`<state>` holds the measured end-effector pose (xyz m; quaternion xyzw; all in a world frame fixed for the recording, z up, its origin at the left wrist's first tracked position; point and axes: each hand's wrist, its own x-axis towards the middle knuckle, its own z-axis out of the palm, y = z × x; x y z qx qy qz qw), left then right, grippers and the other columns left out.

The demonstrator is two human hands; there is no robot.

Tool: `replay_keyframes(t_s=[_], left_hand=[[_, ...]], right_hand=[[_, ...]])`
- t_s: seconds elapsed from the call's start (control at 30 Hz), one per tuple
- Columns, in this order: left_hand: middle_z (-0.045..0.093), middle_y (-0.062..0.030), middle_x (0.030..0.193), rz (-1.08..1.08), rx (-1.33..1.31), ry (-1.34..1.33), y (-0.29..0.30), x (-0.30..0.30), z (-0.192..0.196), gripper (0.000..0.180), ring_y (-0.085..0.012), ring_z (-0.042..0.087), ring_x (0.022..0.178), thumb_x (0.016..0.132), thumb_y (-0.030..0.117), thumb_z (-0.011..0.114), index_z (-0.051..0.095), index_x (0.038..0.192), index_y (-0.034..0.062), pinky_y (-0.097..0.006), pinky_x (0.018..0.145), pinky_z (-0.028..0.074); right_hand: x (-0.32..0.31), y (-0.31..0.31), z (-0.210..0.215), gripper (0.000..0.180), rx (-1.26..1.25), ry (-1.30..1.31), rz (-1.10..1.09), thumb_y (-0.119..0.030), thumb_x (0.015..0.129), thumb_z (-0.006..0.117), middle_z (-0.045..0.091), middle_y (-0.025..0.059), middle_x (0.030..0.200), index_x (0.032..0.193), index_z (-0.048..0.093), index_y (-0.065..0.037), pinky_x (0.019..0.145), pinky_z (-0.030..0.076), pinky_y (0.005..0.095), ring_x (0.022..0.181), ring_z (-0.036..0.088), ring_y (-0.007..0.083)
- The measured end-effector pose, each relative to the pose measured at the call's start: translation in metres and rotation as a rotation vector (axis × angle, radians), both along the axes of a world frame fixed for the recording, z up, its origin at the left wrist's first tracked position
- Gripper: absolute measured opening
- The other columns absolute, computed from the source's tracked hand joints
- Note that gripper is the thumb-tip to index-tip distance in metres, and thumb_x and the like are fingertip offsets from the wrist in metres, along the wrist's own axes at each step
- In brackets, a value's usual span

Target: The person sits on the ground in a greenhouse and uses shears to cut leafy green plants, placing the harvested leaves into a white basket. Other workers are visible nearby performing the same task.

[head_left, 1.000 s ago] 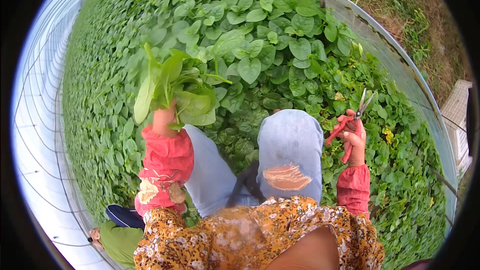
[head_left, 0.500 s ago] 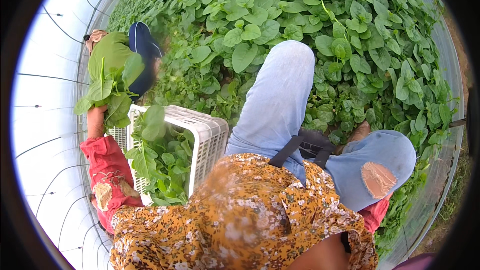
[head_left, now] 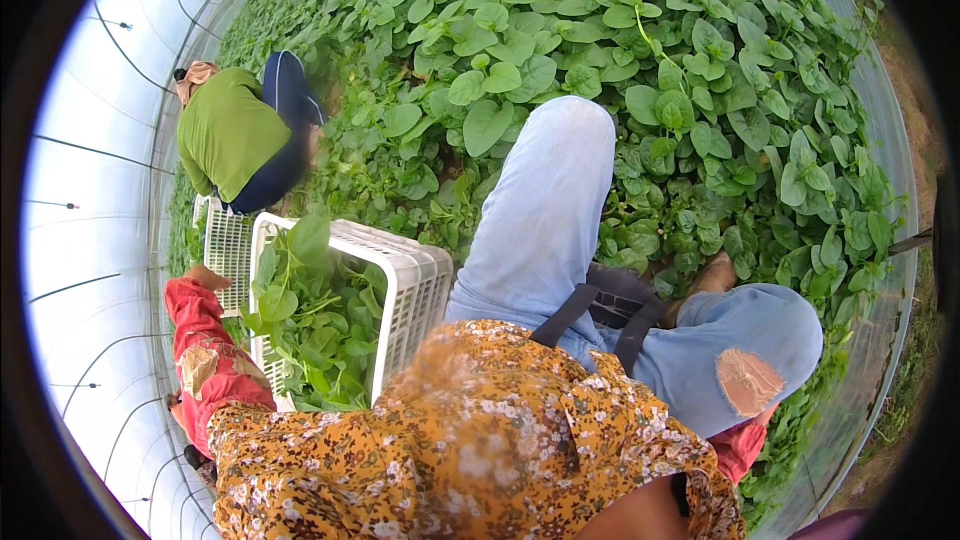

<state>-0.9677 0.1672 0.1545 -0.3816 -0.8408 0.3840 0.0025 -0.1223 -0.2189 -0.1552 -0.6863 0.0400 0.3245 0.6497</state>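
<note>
The left hand [head_left: 207, 278] rests at the crate's [head_left: 415, 285] left rim, behind the leaves; only its back shows, so I cannot tell whether it grips anything. The right hand is out of sight, hidden behind the bent knee. The white crate stands on the ground at the person's left, beside the left leg, holding cut greens [head_left: 315, 325]. Another person in a green top [head_left: 232, 132] crouches beyond it among the plants [head_left: 640, 30].

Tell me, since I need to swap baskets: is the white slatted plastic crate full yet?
Not full. The white slatted plastic crate holds cut green leaves, but its inner wall shows above them.
</note>
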Motion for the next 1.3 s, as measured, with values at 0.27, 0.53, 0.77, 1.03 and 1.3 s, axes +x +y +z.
replay_keyframes(t_s=[0.27,0.53,0.77,1.03,1.3], left_hand=[[0.061,-0.0068,0.066,-0.553,0.549,-0.807,0.176,0.309,0.01,0.034,-0.0158,0.057,0.05,0.086,0.026,0.066,0.062,0.105,-0.0013,-0.028,0.042,0.042],[0.067,-0.0147,0.073,-1.361,-0.024,-0.992,0.181,0.638,-0.126,0.039,-0.026,0.065,0.067,0.082,0.038,0.064,0.068,0.091,-0.0005,-0.037,0.063,0.049],[0.066,-0.0165,0.089,-0.425,0.223,-1.313,0.306,0.734,-0.256,0.056,-0.028,0.063,0.082,0.086,0.049,0.064,0.056,0.111,-0.0012,-0.041,0.072,0.049],[0.057,-0.0032,0.079,0.105,-0.055,-2.264,0.228,0.759,-0.236,0.023,-0.0233,0.059,0.085,0.096,0.024,0.054,0.055,0.107,0.0039,-0.042,0.089,0.046],[0.055,-0.0036,0.078,0.137,-0.267,-2.02,0.089,0.645,-0.186,0.014,-0.0205,0.057,0.092,0.097,0.019,0.052,0.057,0.097,0.0064,-0.036,0.094,0.04]], right_hand=[[0.001,-0.035,-0.009,0.045,0.021,0.014,-0.068,0.003,0.08,0.048,0.058,0.0097,0.117,0.126,0.049,0.002,0.086,0.049,0.0298,0.102,0.059,0.0194],[-0.005,-0.044,0.034,0.052,-0.101,0.105,-0.048,0.002,0.077,0.057,0.055,0.0068,0.099,0.127,0.044,-0.001,0.074,0.047,0.029,0.081,0.055,0.0167],[-0.016,-0.006,0.038,0.06,-0.089,0.165,-0.031,0.007,0.074,0.056,0.051,0.0047,0.1,0.132,0.043,-0.001,0.05,0.045,0.024,0.08,0.054,0.0135],[0.072,0.13,0.04,0.064,-0.006,0.07,0.458,0.001,0.075,0.065,0.053,0.0006,0.104,0.136,0.045,-0.006,0.069,0.047,0.0227,0.083,0.053,0.0084],[0.104,0.246,0.015,0.059,-0.001,-0.181,0.983,-0.003,0.075,0.065,0.055,0.0005,0.097,0.131,0.047,-0.004,0.08,0.046,0.0274,0.085,0.051,0.0113]])
